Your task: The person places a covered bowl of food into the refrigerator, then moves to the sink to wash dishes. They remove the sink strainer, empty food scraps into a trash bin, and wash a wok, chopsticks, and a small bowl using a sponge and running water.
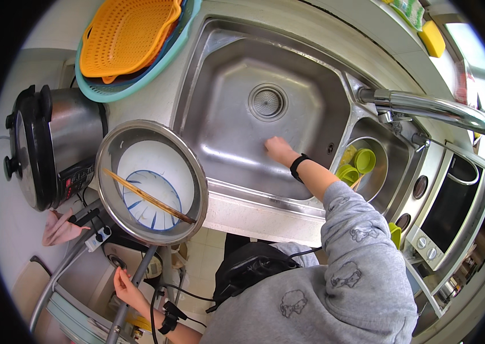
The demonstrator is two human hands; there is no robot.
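My right hand (280,150) hangs over the large stainless steel sink basin (225,137), below the drain strainer (268,102) in the picture, fingers curled; whether it holds anything cannot be seen. At the lower left, my left hand (127,287) is beside a grey metal rack tube (139,266), its fingers bent near each other, with no held object visible. Between the cooker and the sink stands a steel bowl (201,189) holding white dishes, one a blue-patterned bowl (148,215); wooden chopsticks (150,197) lie across them.
An electric pressure cooker (74,124) stands left, below stacked plastic baskets (130,38). A chrome faucet (431,107) arches over the small right basin, where a metal bowl (377,172) holds green cups (365,161). A power strip (97,240) hangs near the rack; a microwave (448,202) stands right.
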